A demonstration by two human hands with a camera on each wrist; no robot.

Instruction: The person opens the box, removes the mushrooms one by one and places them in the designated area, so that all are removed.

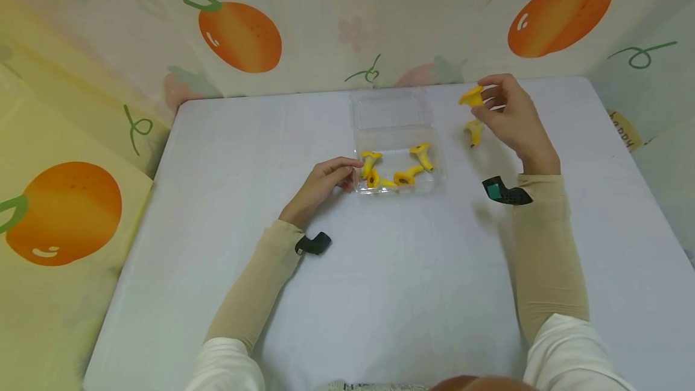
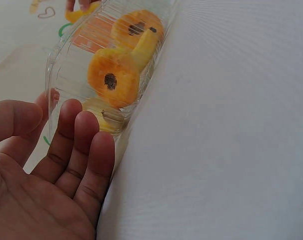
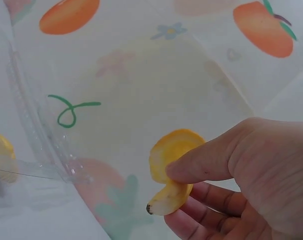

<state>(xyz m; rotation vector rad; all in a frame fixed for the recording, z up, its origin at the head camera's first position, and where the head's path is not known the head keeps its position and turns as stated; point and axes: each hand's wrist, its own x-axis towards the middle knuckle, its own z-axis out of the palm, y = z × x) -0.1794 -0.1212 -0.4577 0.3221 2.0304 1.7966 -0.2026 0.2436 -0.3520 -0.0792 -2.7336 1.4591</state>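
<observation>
A yellow trumpet-shaped mushroom [image 3: 171,155] is pinched between the thumb and fingers of my right hand [image 1: 510,116], raised over the table's back right. Below that hand, a second yellow mushroom [image 1: 474,133] stands on the tabletop. Left of it is a clear plastic clamshell box [image 1: 399,189], its lid tipped back, with several yellow mushrooms [image 1: 422,155] inside. My left hand [image 1: 326,183] is at the box's left side, fingers relaxed and touching the edge. In the left wrist view, dark centres show on the mushrooms [image 2: 111,75] through the plastic wall.
A white-covered table [image 1: 412,276] lies under everything. Behind it hangs a cloth [image 1: 309,23] printed with orange fruit, close to the table's back edge. The box's open lid [image 1: 391,107] reaches toward that edge.
</observation>
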